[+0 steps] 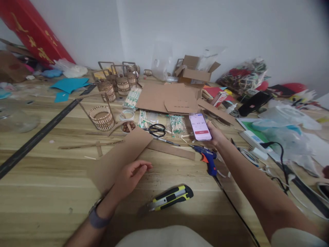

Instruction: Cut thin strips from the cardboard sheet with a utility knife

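Two bare hands were over the table (51, 192). The right hand's (215, 134) fingers grasped a phone (200, 128), its pale lit screen showing digits and a red button, just beyond a blue glue gun (210, 158). The left hand (131, 176) was at the near part of a brown cardboard sheet (133, 145), its fingers loosely bent and released. Nearer the person, a yellow-and-black utility knife (171, 198) lay between the forearms. Black-handled scissors (157, 125) lay past the sheet, and a slatted basket (106, 125) stood farther left.
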Motion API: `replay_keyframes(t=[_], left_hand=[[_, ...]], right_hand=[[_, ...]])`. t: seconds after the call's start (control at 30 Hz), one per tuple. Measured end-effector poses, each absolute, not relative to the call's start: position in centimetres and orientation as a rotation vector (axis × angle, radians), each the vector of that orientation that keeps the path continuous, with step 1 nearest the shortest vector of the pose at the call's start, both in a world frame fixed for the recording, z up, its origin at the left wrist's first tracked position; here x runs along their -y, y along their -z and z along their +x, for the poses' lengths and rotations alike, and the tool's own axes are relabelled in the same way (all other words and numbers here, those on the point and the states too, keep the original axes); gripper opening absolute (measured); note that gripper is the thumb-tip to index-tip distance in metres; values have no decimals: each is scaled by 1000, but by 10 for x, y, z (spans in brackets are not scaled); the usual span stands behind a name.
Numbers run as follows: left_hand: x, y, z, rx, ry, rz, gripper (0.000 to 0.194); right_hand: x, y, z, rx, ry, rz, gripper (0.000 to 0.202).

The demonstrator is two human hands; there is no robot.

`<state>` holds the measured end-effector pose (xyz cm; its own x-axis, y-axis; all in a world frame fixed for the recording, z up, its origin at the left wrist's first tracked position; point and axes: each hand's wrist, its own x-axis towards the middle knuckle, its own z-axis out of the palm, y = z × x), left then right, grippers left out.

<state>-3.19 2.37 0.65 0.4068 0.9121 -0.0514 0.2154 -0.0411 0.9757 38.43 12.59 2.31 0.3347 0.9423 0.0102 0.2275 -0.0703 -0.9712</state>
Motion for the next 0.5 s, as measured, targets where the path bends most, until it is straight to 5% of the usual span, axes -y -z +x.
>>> replay_keyframes(t=[0.2,0.5], left_hand=[[-23,-3,-33,-1069,-783,1618,35],[-26,-13,-36,-1141,-926,1928,29]], right_hand=[[-125,-17,399,853,-1218,-1679,55],[-139,-12,417,863,-1243,-1789,54]])
